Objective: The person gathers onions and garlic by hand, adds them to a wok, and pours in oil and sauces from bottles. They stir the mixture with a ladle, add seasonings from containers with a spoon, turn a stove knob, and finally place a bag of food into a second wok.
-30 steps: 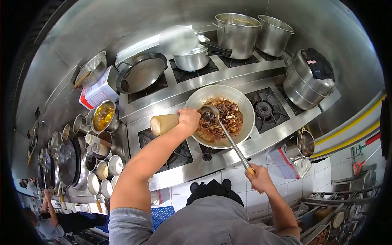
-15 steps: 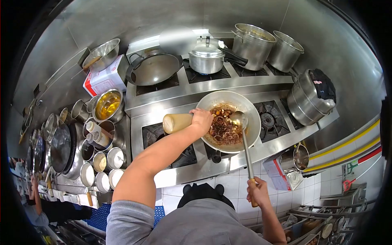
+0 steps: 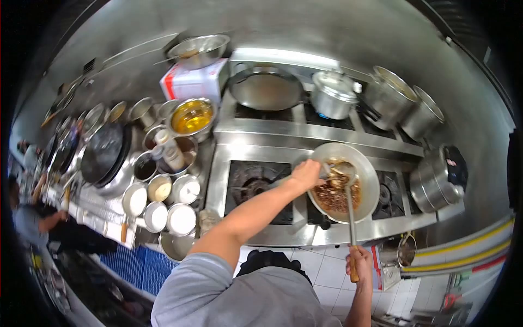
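My left hand (image 3: pixel 306 175) is closed at the left rim of a wide pan (image 3: pixel 371 182); what its fingers grip is blurred and partly hidden. My right hand (image 3: pixel 359 264) grips the wooden end of a long-handled ladle (image 3: pixel 350 204). The ladle's bowl rests inside the pan, over dark brown food (image 3: pixel 334 200) in brown liquid. The pan stands on the front row of the stove (image 3: pixel 259 139).
A bowl of yellow liquid (image 3: pixel 192 116), squeeze bottles (image 3: pixel 171 152) and several white-filled containers (image 3: pixel 181 219) stand left. Behind are a large black pan (image 3: pixel 266 90), a pressure cooker (image 3: pixel 332 98) and tall pots (image 3: pixel 389 98). A co-worker (image 3: pixel 41 220) stands far left.
The view has shifted left, so the stove appears further right. The pale bottle that my left hand held no longer shows clearly. The ladle's bowl remains in the pan, with more liquid visible around the food.
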